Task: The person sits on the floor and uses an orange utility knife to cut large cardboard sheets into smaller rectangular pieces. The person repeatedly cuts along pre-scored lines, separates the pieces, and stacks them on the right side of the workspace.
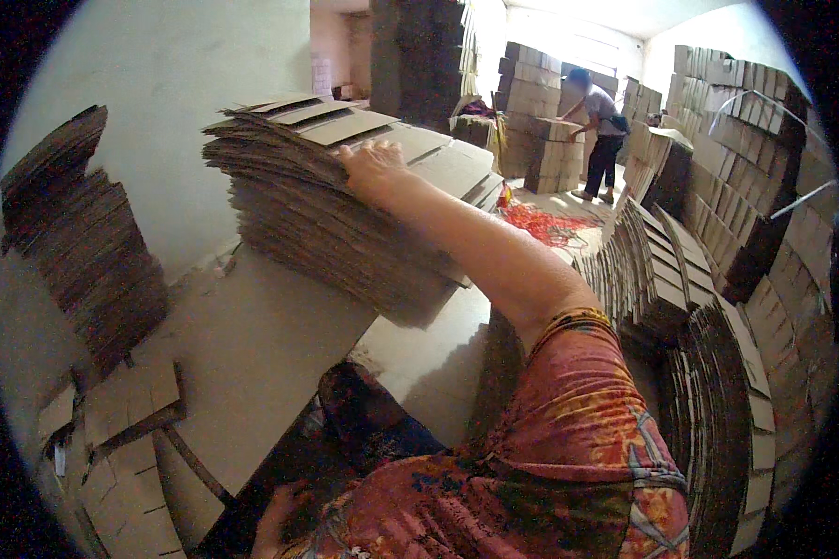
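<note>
A tall stack of flat slotted cardboard sheets [298, 224] stands in front of me, its top sheets fanned in overlapping steps. My right hand [375, 170] reaches across to the top of this stack. Its fingers are bent and closed on the upper cardboard sheets. Low in the picture, my left hand [287, 503] is down beside my body in dark shadow, close to my dark trousers. Its fingers cannot be made out, nor whether it holds anything.
Another cardboard stack [84, 233] leans by the left wall, with loose slotted pieces [126, 410] below. More stacks [708, 373] line my right side. Red strapping [545, 224] lies on the floor ahead. Farther back, a person [598, 130] bends over a cardboard pile [555, 158].
</note>
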